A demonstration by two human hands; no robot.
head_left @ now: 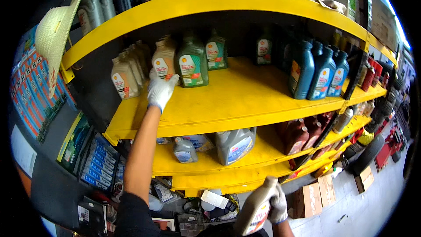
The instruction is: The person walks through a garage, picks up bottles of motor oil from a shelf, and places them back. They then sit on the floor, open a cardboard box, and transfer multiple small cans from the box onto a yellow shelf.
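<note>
My left hand [160, 89], in a white glove, reaches onto the yellow shelf and grips the base of a gold motor oil bottle [163, 61], fingers at its left side and thumb at its right. My right hand [278, 205], also gloved, is closed round another gold motor oil bottle [258, 208], tilted low in front of me. Left of my left hand is a row of gold bottles [124, 77]. Close on its right stands a larger green oil jug [192, 63], with a smaller green bottle [216, 52] behind.
Blue oil bottles [323, 73] stand at the shelf's [245, 101] right end. Grey jugs [236, 145] and red bottles [297, 137] occupy the level below. A straw hat [57, 30] hangs at the upper left; cardboard boxes [308, 199] lie on the floor at right.
</note>
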